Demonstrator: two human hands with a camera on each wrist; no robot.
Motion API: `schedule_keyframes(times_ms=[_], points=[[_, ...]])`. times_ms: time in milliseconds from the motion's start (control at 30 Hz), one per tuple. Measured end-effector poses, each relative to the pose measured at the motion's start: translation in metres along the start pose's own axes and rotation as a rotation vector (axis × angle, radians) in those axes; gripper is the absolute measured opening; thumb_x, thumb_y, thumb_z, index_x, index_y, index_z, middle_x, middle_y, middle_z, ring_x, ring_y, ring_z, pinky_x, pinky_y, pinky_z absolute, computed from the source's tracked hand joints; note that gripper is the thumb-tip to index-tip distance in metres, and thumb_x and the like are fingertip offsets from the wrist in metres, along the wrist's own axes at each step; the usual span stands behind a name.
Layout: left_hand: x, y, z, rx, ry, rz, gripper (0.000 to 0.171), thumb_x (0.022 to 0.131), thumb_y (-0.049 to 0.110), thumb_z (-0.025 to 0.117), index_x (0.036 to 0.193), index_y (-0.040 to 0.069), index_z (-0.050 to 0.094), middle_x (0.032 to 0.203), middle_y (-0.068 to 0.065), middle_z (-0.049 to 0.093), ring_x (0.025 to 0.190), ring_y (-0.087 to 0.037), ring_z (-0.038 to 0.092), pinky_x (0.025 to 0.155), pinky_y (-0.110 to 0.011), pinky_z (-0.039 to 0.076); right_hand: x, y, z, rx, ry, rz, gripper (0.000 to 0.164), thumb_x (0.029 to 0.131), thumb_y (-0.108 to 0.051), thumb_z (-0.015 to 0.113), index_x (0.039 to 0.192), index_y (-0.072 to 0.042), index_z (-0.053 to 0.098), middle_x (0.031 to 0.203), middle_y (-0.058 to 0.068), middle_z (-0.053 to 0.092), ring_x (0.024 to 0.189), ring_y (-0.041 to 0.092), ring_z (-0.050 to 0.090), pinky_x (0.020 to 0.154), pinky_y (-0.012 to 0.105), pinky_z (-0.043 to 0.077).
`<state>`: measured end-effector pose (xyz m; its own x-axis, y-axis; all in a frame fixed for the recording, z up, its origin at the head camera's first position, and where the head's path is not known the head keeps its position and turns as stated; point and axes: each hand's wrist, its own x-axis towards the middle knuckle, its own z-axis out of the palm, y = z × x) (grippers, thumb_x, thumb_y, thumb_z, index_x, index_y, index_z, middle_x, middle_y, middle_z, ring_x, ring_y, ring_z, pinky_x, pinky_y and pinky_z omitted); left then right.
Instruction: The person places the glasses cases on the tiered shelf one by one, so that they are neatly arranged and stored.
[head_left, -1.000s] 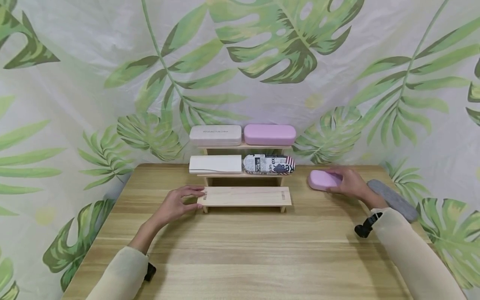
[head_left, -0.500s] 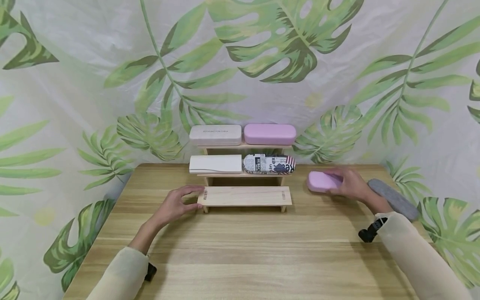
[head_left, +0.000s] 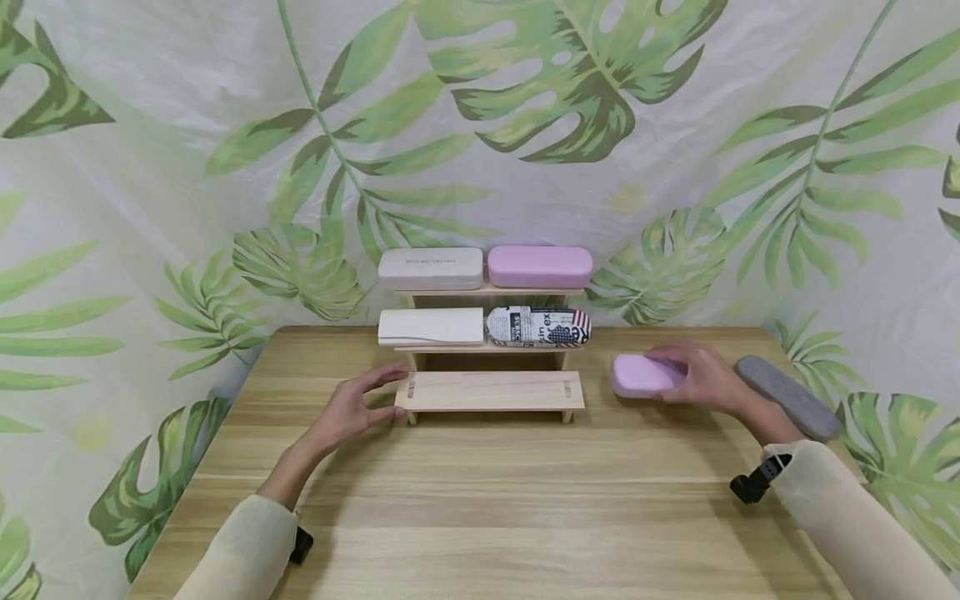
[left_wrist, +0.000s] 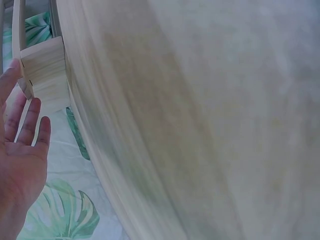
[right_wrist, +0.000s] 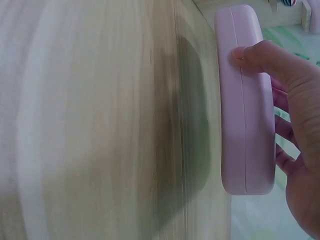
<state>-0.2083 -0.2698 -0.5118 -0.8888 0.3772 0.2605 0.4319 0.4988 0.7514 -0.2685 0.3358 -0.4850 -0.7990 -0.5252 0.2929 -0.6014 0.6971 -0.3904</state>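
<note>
A tiered wooden stand [head_left: 487,398] has three steps. My left hand [head_left: 347,414] holds the left end of its lowest step, thumb at the front corner and index finger at the back one. In the left wrist view the other fingers [left_wrist: 44,131] stretch out straight beside it. To the right of the stand, my right hand [head_left: 701,379] grips a pink glasses case [head_left: 643,376] by its right part. The right wrist view shows the thumb across the seam of the closed case [right_wrist: 245,125], the fingers behind it. It appears raised off the table, over a shadow.
On the top step sit a white case [head_left: 431,268] and another pink case [head_left: 540,267]. The middle step bears a white flap case [head_left: 431,326] and a newsprint-patterned case [head_left: 538,326]. A grey felt-like case [head_left: 787,396] lies by the table's [head_left: 480,517] right edge.
My right hand has brought the pink glasses case slightly towards me and a little to the left. The left hand stays at the step's end.
</note>
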Motion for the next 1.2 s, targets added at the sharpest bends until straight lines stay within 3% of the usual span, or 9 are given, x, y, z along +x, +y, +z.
schedule_keyframes(times_ms=[733, 1200], points=[[-0.001, 0.003, -0.002, -0.014, 0.014, 0.012, 0.086, 0.086, 0.000, 0.086, 0.161, 0.012, 0.045, 0.141, -0.021, 0.067, 0.132, -0.042, 0.062, 0.111, -0.056, 0.049, 0.010, -0.059, 0.004, 0.046, 0.001, -0.260, 0.067, 0.062, -0.026, 0.097, 0.124, -0.008, 0.078, 0.122, 0.008, 0.077, 0.110, 0.032, 0.071, 0.090, 0.052, 0.059], [-0.003, 0.002, -0.002, 0.036, 0.040, 0.031, 0.090, 0.082, -0.003, 0.089, 0.160, 0.011, 0.046, 0.140, -0.021, 0.067, 0.131, -0.039, 0.063, 0.111, -0.050, 0.049, 0.021, -0.094, 0.021, 0.037, -0.008, -0.311, 0.065, 0.062, -0.029, 0.099, 0.122, -0.009, 0.079, 0.119, 0.006, 0.078, 0.109, 0.028, 0.071, 0.091, 0.050, 0.060]])
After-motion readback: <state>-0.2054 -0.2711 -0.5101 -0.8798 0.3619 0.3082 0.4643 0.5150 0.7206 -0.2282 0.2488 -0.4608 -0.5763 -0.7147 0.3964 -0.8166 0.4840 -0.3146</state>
